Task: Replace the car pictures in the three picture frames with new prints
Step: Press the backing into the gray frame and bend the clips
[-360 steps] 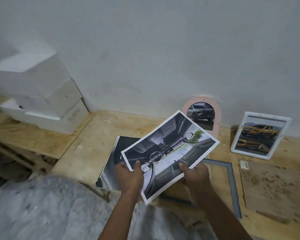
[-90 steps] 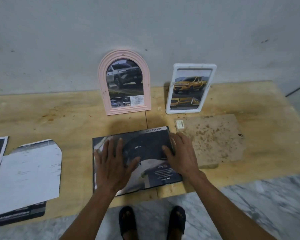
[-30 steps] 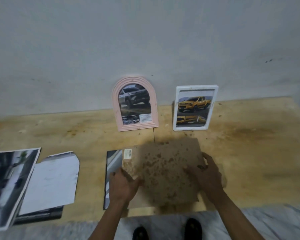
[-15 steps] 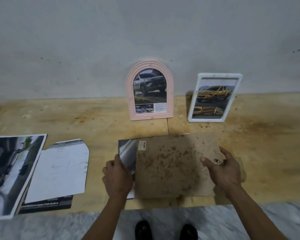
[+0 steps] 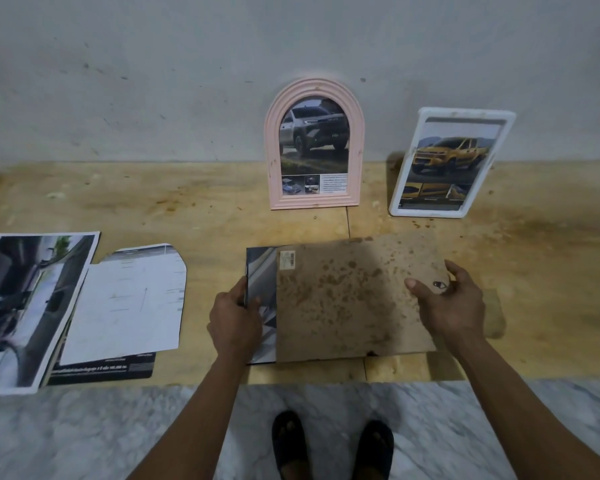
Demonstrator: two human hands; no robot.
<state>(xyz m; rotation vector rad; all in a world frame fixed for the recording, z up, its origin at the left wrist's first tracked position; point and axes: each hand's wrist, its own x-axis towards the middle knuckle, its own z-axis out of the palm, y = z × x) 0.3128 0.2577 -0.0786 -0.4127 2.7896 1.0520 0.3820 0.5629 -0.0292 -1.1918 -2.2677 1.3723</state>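
Near the front edge of the desk the brown backing board lies flat with its long axis left to right, shifted rightward so a strip of the dark car print beneath shows at its left. The left hand pinches that print's left edge; the right hand rests with loosely curled fingers on the board's right end, so I'd say it is the one to slide the board leftward. Farther back, against the wall, stand the pink arched frame and, to its right, the white frame.
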